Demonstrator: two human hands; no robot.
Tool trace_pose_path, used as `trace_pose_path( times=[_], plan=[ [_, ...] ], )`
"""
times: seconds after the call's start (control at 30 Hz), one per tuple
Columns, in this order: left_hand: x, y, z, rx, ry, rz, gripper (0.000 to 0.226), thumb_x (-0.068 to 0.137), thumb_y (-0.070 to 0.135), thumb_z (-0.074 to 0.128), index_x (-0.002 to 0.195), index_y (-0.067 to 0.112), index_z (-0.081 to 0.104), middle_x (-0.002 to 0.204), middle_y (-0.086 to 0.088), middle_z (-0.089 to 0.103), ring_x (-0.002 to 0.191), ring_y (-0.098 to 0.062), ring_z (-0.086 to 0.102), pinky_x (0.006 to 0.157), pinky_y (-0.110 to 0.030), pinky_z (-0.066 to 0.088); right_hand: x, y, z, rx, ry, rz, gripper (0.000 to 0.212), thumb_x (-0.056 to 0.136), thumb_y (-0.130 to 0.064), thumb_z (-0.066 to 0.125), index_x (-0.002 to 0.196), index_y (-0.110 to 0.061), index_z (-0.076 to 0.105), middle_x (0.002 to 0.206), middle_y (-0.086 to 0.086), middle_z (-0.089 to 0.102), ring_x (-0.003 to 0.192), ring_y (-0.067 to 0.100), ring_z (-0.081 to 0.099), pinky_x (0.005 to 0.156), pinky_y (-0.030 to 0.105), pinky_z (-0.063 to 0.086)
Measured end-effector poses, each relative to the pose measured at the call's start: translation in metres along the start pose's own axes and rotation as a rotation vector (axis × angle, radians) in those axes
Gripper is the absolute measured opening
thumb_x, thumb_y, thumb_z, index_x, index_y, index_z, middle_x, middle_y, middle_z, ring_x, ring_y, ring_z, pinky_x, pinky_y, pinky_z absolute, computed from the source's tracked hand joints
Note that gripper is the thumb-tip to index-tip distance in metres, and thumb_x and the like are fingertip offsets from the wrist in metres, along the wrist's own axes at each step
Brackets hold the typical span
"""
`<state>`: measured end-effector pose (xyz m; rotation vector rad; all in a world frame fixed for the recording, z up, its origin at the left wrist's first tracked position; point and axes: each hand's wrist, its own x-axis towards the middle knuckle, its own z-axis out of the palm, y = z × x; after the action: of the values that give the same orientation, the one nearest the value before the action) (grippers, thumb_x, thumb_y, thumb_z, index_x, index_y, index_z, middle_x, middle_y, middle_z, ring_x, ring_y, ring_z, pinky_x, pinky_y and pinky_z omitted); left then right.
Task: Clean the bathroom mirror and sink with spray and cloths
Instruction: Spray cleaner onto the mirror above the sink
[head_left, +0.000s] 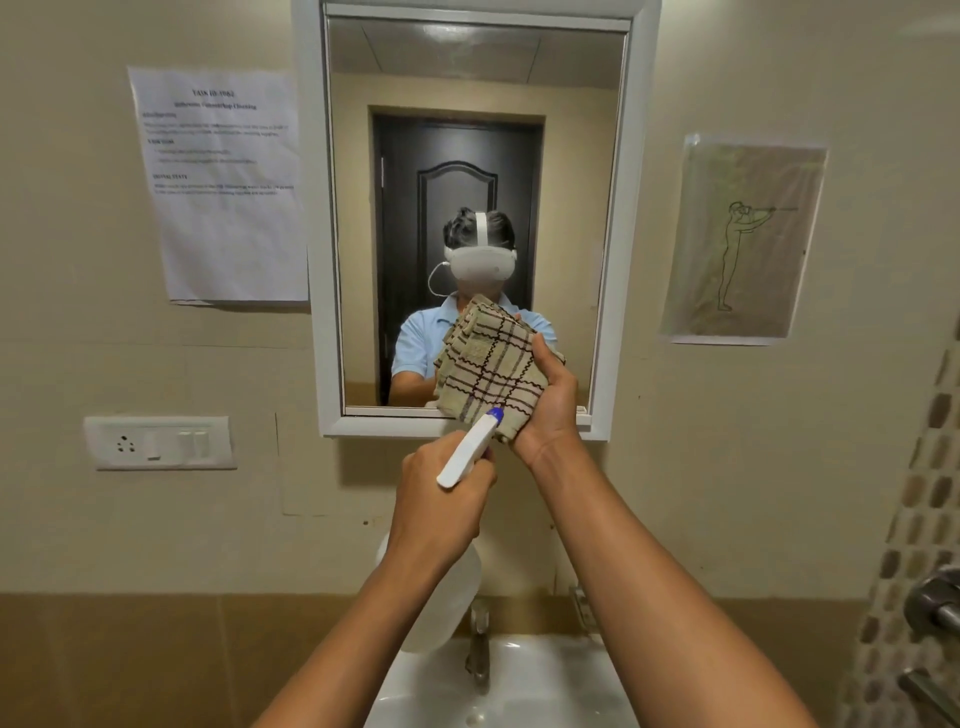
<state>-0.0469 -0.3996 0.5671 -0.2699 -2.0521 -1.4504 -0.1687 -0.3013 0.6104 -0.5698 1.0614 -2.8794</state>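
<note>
White-framed mirror (618, 218) on a beige wall, above a white sink (545, 686) with a metal tap (479, 654). Left hand (441, 506) grips a white spray bottle (457, 571), its blue-tipped nozzle touching or just short of a folded checked cloth (491, 364) held by the right hand (550, 410). Printed notice (223, 182) left of the mirror, switch plate (158, 442) beneath it, line drawing (745, 239) to the right.
</note>
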Motion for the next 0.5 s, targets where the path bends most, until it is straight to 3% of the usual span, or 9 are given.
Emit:
trace_pose_path(
  times=[0.13,0.27,0.5],
  plan=[
    [0.002,0.003,-0.003,-0.026,0.042,0.0,0.014,0.077,0.02,0.054,0.071,0.011,0.063,0.064,-0.02,0.058,0.055,-0.045,0.052,0.044,-0.052,0.044,-0.004,0.001,0.001,0.006,0.0,-0.011,0.08,0.065,-0.047,0.076,0.134,-0.009,0.058,0.133,0.022,0.06,0.126,0.042,0.053,0.11,0.062,0.036],
    [0.004,0.004,-0.011,-0.057,0.068,-0.005,0.021,0.088,0.005,0.057,0.074,0.018,0.066,0.065,-0.018,0.061,0.046,-0.035,0.051,0.041,-0.038,0.045,-0.006,0.001,-0.003,0.016,0.024,-0.021,0.084,0.064,-0.049,0.079,0.135,-0.01,0.057,0.135,0.022,0.059,0.127,0.043,0.053,0.109,0.062,0.036],
    [0.019,0.012,-0.024,-0.088,0.108,0.025,0.029,0.093,0.005,0.056,0.082,0.032,0.062,0.078,-0.011,0.065,0.053,-0.026,0.059,0.045,-0.03,0.049,-0.009,-0.005,-0.001,0.036,0.05,-0.015,0.064,0.079,-0.045,0.063,0.132,-0.009,0.06,0.13,0.022,0.062,0.124,0.042,0.055,0.108,0.062,0.037]
  ],
)
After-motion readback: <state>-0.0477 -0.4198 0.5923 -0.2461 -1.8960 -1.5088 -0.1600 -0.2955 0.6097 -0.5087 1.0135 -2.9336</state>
